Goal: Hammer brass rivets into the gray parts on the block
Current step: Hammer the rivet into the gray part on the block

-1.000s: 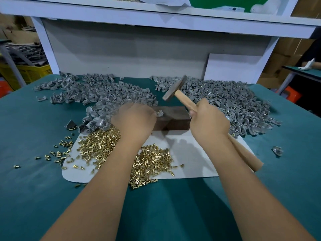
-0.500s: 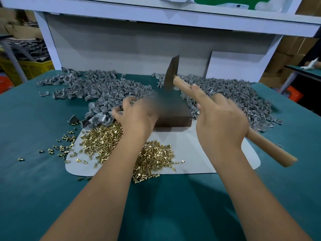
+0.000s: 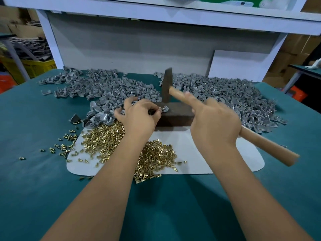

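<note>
A dark block (image 3: 175, 114) stands on the white mat (image 3: 217, 159) at the table's middle. On its left top edge sits a gray part (image 3: 164, 108), pinched by the fingertips of my left hand (image 3: 139, 115). My right hand (image 3: 213, 120) grips the wooden handle of a hammer (image 3: 267, 145); its index finger lies along the handle. The metal hammer head (image 3: 167, 85) stands upright with its lower end at the block's top, just right of the gray part. Brass rivets (image 3: 104, 138) lie heaped on the mat under my left forearm.
Large heaps of gray parts (image 3: 225, 94) cover the teal table (image 3: 26, 171) behind and beside the block, with another heap (image 3: 104, 86) at the left. Loose rivets (image 3: 64, 146) are scattered left of the mat. A white shelf frame (image 3: 156, 16) rises behind.
The hammer swung up from a low tilted position, then came down so its head now meets the block's top. My left hand moved a little and now pinches the gray part on the block.
</note>
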